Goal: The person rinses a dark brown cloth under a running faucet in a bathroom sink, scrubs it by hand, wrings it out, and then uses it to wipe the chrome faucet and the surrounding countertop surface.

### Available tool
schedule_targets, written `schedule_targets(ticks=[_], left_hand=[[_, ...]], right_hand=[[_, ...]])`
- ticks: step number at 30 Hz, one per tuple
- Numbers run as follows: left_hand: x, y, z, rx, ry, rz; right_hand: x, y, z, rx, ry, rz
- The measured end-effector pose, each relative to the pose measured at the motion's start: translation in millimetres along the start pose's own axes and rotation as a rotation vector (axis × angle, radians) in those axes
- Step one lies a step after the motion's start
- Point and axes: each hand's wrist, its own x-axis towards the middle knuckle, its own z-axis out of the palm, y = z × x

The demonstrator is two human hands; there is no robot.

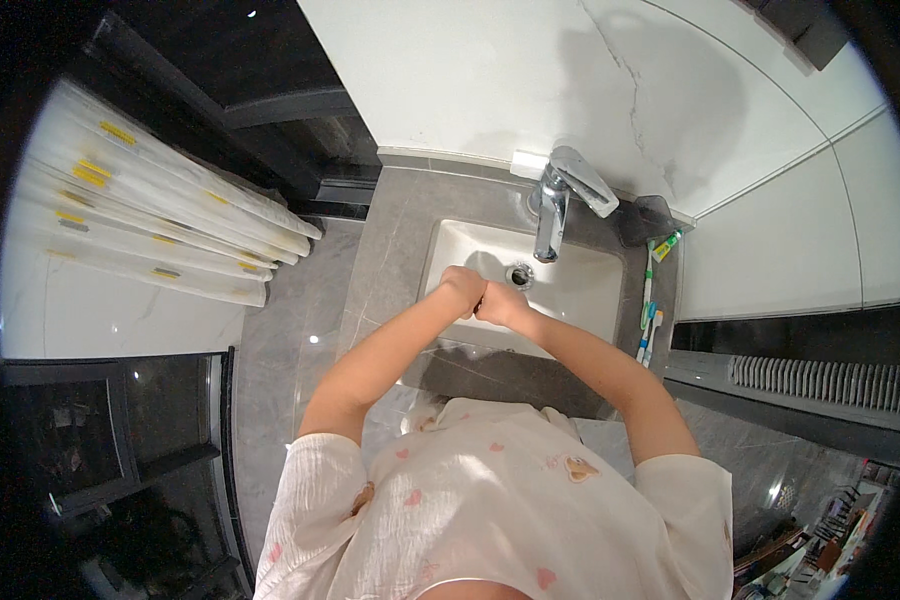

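Over the front left part of a white rectangular sink basin (581, 300), my left hand (463, 289) and my right hand (501, 303) meet with their fingers curled. A small dark bit shows between them, too little to tell what it is. The drain (520, 276) lies just beyond my hands. Behind it a chrome single-lever faucet (551, 217) reaches over the basin, its lever pointing right. No running water can be made out.
On the right of the grey stone counter (390, 225) lie toothbrushes (648, 289), a green and yellow tube (667, 246) and a dark translucent cup (645, 220). A white block (529, 163) stands behind the faucet. A patterned curtain (157, 210) hangs at left.
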Motion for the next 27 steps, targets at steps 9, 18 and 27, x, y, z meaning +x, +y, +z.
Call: schedule_targets(ticks=[9, 18, 27], left_hand=[[-8.5, -42.8, -0.8, -0.339, 0.118, 0.177], [-40.5, -52.0, -16.2, -1.366, 0.013, 0.313], [-73.6, -37.5, -26.5, -1.828, -0.237, 0.224]], right_hand=[[-31.5, -20.9, -29.5, 0.339, 0.047, -0.103], [-43.9, -55.2, -65.2, 0.070, 0.330, -0.163], [-46.6, -55.9, -94.1, -0.396, 0.505, -0.852]])
